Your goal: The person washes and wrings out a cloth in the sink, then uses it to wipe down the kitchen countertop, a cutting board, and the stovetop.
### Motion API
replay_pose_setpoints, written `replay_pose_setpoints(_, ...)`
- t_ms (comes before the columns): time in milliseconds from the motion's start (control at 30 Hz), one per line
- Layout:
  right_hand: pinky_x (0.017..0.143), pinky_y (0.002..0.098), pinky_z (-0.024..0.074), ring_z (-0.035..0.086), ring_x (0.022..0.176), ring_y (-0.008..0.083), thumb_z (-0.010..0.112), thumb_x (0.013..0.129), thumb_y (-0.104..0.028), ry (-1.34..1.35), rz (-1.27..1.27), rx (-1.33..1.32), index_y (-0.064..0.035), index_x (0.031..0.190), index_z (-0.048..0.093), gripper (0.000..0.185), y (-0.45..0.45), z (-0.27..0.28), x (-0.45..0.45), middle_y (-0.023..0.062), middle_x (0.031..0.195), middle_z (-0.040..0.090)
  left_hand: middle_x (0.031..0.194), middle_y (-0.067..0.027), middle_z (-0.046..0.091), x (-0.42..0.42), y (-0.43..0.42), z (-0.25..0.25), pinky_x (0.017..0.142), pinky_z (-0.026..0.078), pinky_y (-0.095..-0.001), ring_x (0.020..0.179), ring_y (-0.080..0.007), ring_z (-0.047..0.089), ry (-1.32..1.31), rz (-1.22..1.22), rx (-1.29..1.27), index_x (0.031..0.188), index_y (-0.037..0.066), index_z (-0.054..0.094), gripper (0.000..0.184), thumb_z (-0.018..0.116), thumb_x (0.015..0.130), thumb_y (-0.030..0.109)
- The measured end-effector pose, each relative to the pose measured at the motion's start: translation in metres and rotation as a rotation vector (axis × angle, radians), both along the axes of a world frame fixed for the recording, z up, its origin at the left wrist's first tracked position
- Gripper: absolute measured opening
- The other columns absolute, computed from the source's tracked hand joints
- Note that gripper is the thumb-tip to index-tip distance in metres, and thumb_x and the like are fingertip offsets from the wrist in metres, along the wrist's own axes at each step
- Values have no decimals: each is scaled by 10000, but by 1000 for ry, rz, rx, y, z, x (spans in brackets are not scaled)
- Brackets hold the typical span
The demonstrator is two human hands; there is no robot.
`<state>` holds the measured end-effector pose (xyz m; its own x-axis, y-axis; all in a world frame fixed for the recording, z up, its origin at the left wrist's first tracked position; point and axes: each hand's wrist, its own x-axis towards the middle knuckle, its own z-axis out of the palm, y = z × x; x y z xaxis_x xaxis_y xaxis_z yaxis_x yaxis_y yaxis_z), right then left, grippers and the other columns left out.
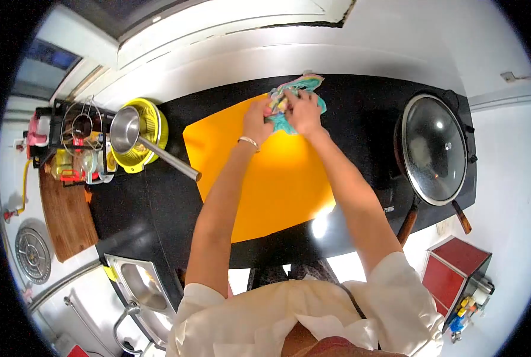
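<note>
A crumpled piece of thin cloth (282,124), teal with pink and yellow patches, lies at the far edge of an orange-yellow sheet (277,184) and spills onto the black counter. My left hand (257,121) holds its near left side, with fingers curled in. On the other side my right hand (304,113) has its fingers bent over the bunched folds. Both hands are close together, and the folds partly hide the fingertips. Whether anything is wrapped inside the cloth I cannot tell.
A pan with a glass lid (433,149) stands on the right. To the left, a long-handled metal ladle (125,130) rests on a yellow colander (136,162), its handle reaching the sheet. Jars, a wooden board (69,214) and a sink (143,285) are farther left.
</note>
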<state>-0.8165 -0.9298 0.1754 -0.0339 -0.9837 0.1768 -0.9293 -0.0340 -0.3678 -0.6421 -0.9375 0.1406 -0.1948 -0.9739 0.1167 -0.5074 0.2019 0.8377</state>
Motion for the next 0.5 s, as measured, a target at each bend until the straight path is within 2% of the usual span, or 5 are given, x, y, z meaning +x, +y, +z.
replay_pose_setpoints(133, 1010, 526, 435, 466, 1278, 368, 625, 871, -174, 126, 158, 92, -155, 1175, 672, 309, 14, -18, -6, 137, 1364, 560, 1032, -133, 632, -13, 37, -7, 845, 541, -382, 937, -308, 654, -12, 37, -162, 1187, 71, 628, 546, 666, 662, -75)
replay_pose_setpoints(300, 764, 465, 562, 717, 792, 362, 650, 828, -258, -199, 217, 289, -23, 954, 734, 279, 6, 21, -46, 163, 840, 737, 970, -70, 672, -30, 47, -17, 736, 556, -310, 830, -186, 666, 509, -45, 168, 1137, 33, 670, 344, 654, 801, -38)
replay_pose_setpoints(333, 788, 443, 562, 723, 843, 352, 687, 813, -316, -404, 149, 736, -10, 991, 741, 358, -3, 47, -56, 184, 923, 745, 987, -77, 674, -25, 50, -1, 711, 558, -315, 824, -184, 665, 636, -22, 429, 1152, 31, 663, 333, 644, 822, -12)
replay_pose_setpoints(400, 794, 434, 562, 716, 831, 364, 692, 810, -348, -426, 118, 1073, -9, 997, 752, 392, -12, 99, -69, 223, 932, 737, 1020, -89, 678, -5, 51, 49, 660, 563, -324, 812, -180, 663, 872, 26, 962, 1183, 27, 649, 319, 625, 865, 38)
replay_pose_setpoints(500, 835, 459, 553, 699, 841, 365, 668, 857, -366, -295, -25, 505, -23, 1042, 746, 397, -17, 35, -95, 220, 923, 733, 1144, -144, 663, 6, 80, 47, 621, 574, -365, 910, -242, 670, 711, 308, 753, 1261, -2, 586, 384, 606, 893, 104)
